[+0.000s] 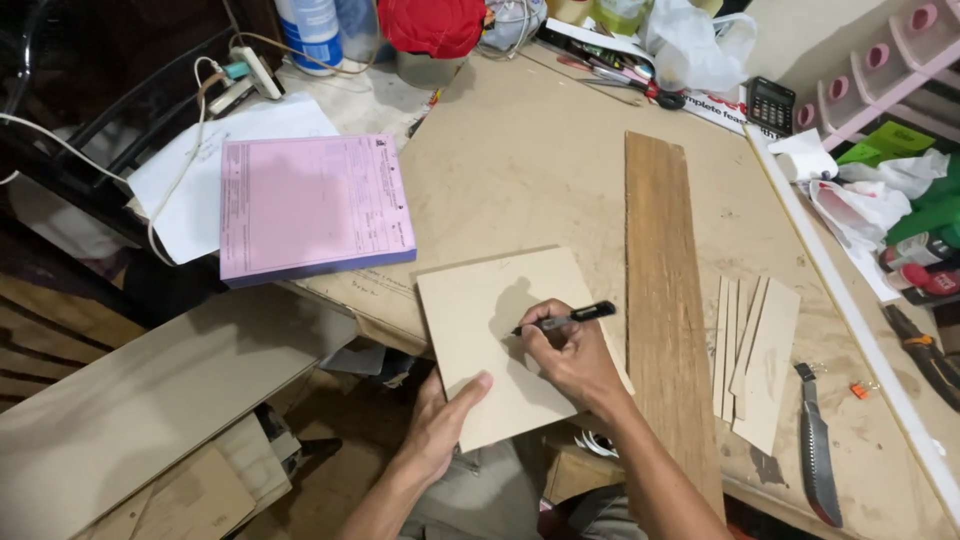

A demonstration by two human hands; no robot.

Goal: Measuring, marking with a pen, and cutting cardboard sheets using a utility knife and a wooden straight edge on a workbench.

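A pale rectangular board [490,320] lies at the near edge of the workbench [520,160], partly hanging over it. My left hand [445,415] grips the board's near edge, thumb on top. My right hand [570,355] rests on the board and holds a black marker [570,318], its tip touching the board's surface near the middle. A long brown wood plank [665,290] lies just right of the board, partly under my right wrist.
Several thin pale wood strips [755,355] lie right of the plank, then a utility knife [815,445] and pliers [925,350]. A pink paper pad [310,205] sits at the left. A calculator [770,103], plastic bags, a red cap and cables crowd the far edge.
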